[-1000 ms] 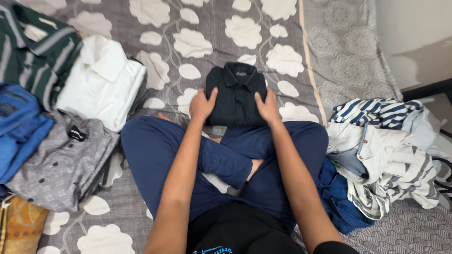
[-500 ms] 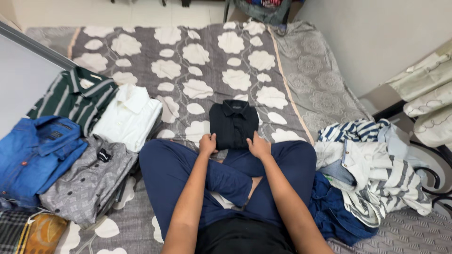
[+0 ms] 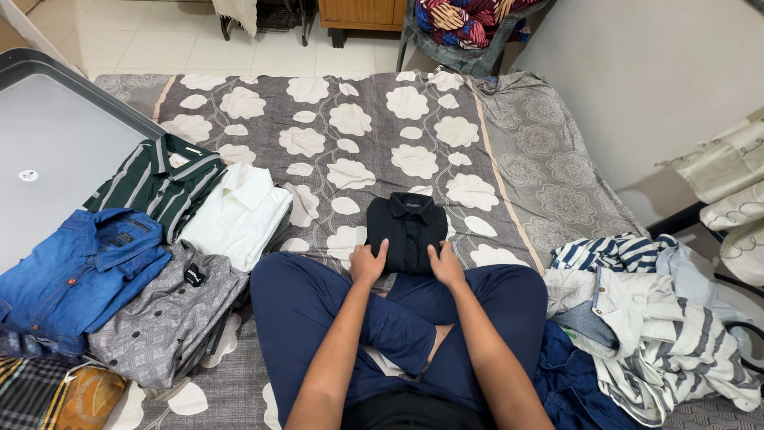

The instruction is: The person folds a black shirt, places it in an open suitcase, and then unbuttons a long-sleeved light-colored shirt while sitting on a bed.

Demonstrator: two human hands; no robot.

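From my head view, my left hand [image 3: 368, 263] and right hand [image 3: 446, 264] press flat, fingers open, on the near corners of the folded black shirt [image 3: 407, 232], keeping its fold tight. It lies on the bed [image 3: 374, 119] at twelve o'clock from my knees; finished shirts sit at nine, the unfolded heap [image 3: 645, 310] at three.

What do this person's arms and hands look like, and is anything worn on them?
Both forearms are bare, with no sleeves in view. The left hand and right hand are bare too: no gloves, and no watch, ring or wristband that can be made out.
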